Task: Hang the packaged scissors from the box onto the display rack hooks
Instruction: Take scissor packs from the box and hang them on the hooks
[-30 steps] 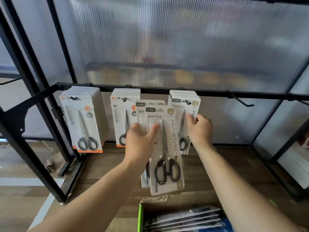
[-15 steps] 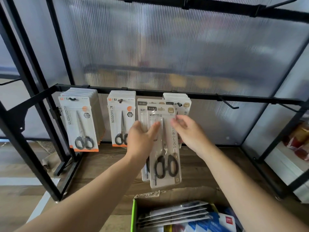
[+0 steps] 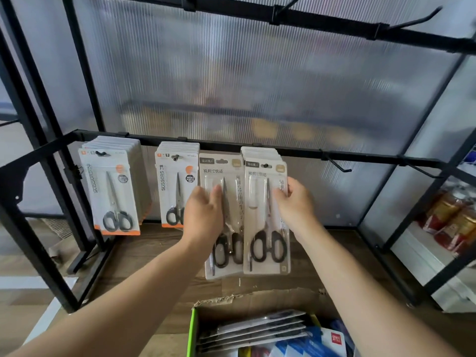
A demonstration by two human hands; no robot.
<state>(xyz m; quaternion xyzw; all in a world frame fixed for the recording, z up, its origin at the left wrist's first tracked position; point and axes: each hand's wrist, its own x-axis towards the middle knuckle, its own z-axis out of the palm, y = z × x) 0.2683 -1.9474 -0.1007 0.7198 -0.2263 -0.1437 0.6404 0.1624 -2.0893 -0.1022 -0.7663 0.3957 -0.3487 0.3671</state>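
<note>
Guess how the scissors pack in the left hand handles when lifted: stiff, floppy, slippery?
Likely fairly stiff: the pack looks flat though the left hand grips it only mid-height. Probably bottom-heavy, as the black handles sit low, so it should hang straight. The glossy clear blister may be slippery.

On the lower rail (image 3: 304,152) three stacks are hung: the left stack (image 3: 113,194), the second stack (image 3: 175,186) and, further right, the third stack (image 3: 265,202). Between the latter two, a loose pack (image 3: 224,269) is held by the left hand (image 3: 203,212). The third stack's right edge is gripped by the right hand (image 3: 296,202). Two hooks (image 3: 337,166) are set further right. The box (image 3: 257,302) is placed below, in front.
</note>
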